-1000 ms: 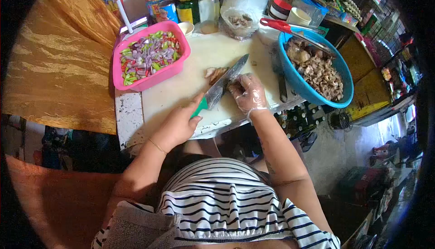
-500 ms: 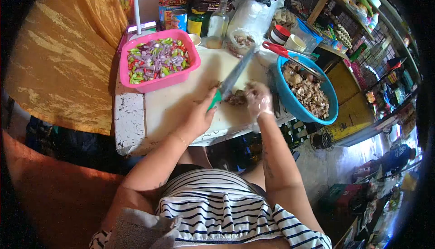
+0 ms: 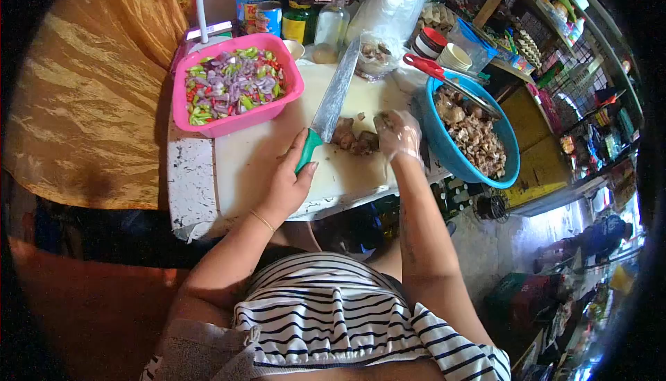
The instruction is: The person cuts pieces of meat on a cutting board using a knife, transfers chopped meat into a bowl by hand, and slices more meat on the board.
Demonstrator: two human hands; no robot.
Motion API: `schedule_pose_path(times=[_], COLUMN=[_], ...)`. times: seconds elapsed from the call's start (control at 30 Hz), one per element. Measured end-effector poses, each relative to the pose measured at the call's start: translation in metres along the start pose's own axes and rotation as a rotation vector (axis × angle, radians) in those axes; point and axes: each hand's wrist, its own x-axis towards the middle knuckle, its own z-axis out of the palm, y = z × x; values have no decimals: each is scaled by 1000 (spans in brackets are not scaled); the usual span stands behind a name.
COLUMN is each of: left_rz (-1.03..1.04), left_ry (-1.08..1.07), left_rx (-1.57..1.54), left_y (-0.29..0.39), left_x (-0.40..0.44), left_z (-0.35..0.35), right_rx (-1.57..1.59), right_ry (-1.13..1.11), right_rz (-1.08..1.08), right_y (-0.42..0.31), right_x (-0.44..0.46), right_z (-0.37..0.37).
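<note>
My left hand (image 3: 295, 180) is closed round the green handle of a large knife (image 3: 338, 89). The broad blade points away from me over the white cutting board (image 3: 253, 155), just left of some chopped brown meat (image 3: 355, 138). On the other side of that meat, my right hand (image 3: 399, 136) wears a clear plastic glove. Its fingers are curled round a dark piece of meat, partly hidden by the glove. Beside this hand stands a blue basin (image 3: 510, 162) of chopped meat (image 3: 479, 141), with red-handled tongs (image 3: 424, 66) across its rim.
A pink basin (image 3: 243, 121) of sliced onions and peppers stands at the board's left. Along the back are a glass bottle (image 3: 331, 23), cans (image 3: 268, 19), a plastic bag of meat (image 3: 375, 58) and stacked bowls (image 3: 454, 57). Shelves line the right side.
The knife has swung more upright and its blade now rests left of the meat. My left hand has shifted slightly left and down. The view has moved a little.
</note>
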Motion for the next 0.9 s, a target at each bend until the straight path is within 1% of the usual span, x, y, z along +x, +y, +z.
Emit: schedule_pose_path(times=[0.03,0.1,0.13,0.2,0.23,0.33,0.4,0.43,0.5,0.53,0.63,0.67,0.73,0.83,0.9], left_rz=[40,150,222,250,262,233,113,50,79,94,-48,-57,-69,-64,-58], left_ry=[-9,-27,-39,-103,-133,-158,-259,-312,-334,-345,-460,-494,-569,-603,-606], left_rx=[35,110,150,223,261,431,523,568,562,560,656,703,793,918,874], left_y=[2,5,8,23,27,29,51,60,58,58,96,110,130,135,123], left_x=[0,3,5,6,7,3,6,7,3,1,-20,-29,-40,-38,-21], left_z=[0,-2,-2,-1,0,8,7,6,1,-3,-23,-29,-37,-32,-17], right_rx=[29,249,269,309,311,331,354,361,374,400,431,383,405,403,408], right_ry=[23,19,40,81,85,92,99,105,110,94,208,198,167,121,101], right_rz=[58,69,-25,-218,-237,-302,-360,-342,-298,-325,-387,-427,-397,-379,-364], right_y=[3,-12,-11,-8,-6,-11,-11,-10,-7,-1,11,5,9,13,10], right_x=[-16,-50,-57,-64,-66,-70,-68,-68,-72,-71,-73,-72,-73,-72,-73], right_z=[3,2,5,8,8,-1,-2,0,5,10,30,17,20,20,18])
